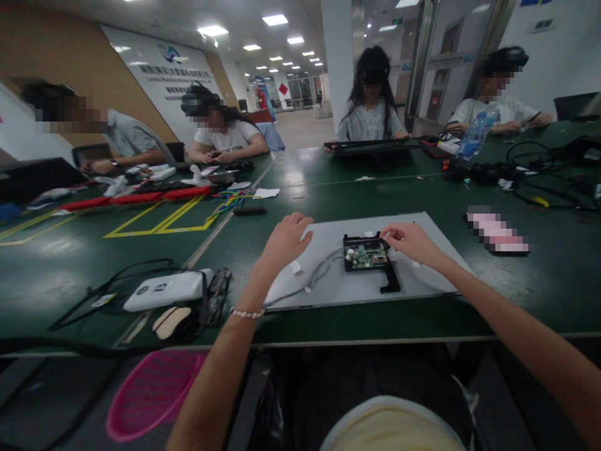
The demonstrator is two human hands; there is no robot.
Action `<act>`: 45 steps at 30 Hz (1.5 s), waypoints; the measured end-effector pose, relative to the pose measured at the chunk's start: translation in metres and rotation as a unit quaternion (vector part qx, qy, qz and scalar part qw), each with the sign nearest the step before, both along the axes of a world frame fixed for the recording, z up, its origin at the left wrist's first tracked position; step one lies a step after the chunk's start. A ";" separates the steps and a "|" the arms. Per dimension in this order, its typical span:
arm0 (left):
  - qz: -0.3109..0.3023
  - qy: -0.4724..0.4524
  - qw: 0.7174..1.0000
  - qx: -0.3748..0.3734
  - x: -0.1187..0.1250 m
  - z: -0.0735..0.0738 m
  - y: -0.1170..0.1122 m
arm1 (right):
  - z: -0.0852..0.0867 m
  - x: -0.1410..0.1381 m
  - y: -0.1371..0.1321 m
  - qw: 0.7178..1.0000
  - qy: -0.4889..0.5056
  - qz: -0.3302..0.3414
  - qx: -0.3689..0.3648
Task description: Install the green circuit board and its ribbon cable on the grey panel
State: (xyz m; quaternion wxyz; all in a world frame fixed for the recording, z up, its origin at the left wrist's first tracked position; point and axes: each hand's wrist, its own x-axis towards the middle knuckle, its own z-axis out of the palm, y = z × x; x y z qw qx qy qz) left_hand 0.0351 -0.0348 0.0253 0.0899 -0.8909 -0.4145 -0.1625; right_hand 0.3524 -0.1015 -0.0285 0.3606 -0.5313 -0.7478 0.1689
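A grey flat panel [422, 275] lies face down on the green table in front of me. On it sits a black bracket holding a green circuit board [367, 255], with grey cables [319, 275] running off to the left. My left hand [284, 241] rests on the panel's left part, fingers loosely curled, palm down. My right hand [409, 241] is at the top right corner of the bracket, thumb and fingers pinched together on a small white piece there. What it pinches is too small to name.
A white device [164, 289], a mouse and black cables lie at the left. A pink basket [150, 391] hangs below the table edge. A pink phone [498, 233] lies at the right. Several people sit at the far side with a bottle [476, 133], cables and red strips [136, 198].
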 end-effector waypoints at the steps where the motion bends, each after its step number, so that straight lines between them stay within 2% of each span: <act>1: 0.021 -0.002 1.000 -0.002 -0.013 -0.005 0.003 | -0.001 -0.003 -0.001 1.000 -0.013 -0.004 0.018; 4: 0.065 -0.014 0.998 -0.020 -0.042 -0.025 0.009 | -0.006 -0.012 -0.005 0.997 -0.051 -0.007 0.062; 7: 0.056 -0.004 0.994 -0.095 -0.055 -0.039 0.012 | -0.009 -0.020 -0.009 0.994 -0.074 0.005 0.077; 9: 0.042 -0.001 0.989 -0.144 -0.058 -0.042 0.014 | -0.010 -0.024 -0.012 0.994 -0.082 0.017 0.076; 12: 0.039 -0.033 0.980 -0.192 -0.058 -0.039 0.016 | -0.009 -0.026 -0.014 0.993 -0.091 0.031 0.072; 15: 0.041 -0.131 0.961 -0.239 -0.057 -0.033 0.015 | -0.008 -0.027 -0.016 0.993 -0.087 0.028 0.075; 18: 0.032 -0.267 0.914 -0.304 -0.051 -0.025 0.009 | -0.008 -0.028 -0.017 0.993 -0.080 0.021 0.085; 20: 0.017 -0.324 0.879 -0.350 -0.045 -0.019 0.002 | -0.009 -0.029 -0.017 0.992 -0.080 0.024 0.094; 22: -0.003 -0.340 0.857 -0.388 -0.037 -0.015 -0.006 | -0.009 -0.030 -0.017 0.991 -0.082 0.029 0.100; 24: -0.020 -0.331 0.850 -0.409 -0.029 -0.015 -0.011 | -0.009 -0.031 -0.017 0.991 -0.085 0.031 0.100; 28: -0.041 -0.266 0.866 -0.422 -0.019 -0.024 -0.015 | -0.009 -0.032 -0.018 0.991 -0.087 0.032 0.095; 33: -0.045 -0.199 0.894 -0.399 -0.022 -0.034 -0.010 | -0.004 -0.035 -0.018 0.989 -0.083 0.027 0.116; 35: -0.030 -0.198 0.915 -0.351 -0.024 -0.033 -0.007 | 0.002 -0.040 -0.019 0.988 -0.081 0.035 0.127; 38: -0.012 -0.213 0.947 -0.238 -0.026 -0.027 -0.007 | 0.012 -0.053 -0.022 0.984 -0.095 0.084 0.123; 41: -0.003 -0.191 0.966 -0.176 -0.022 -0.019 -0.022 | 0.018 -0.073 -0.028 0.969 -0.139 0.168 0.118; 45: 0.027 -0.098 0.989 -0.110 -0.010 -0.017 -0.067 | 0.015 -0.100 -0.038 0.934 -0.202 0.266 0.128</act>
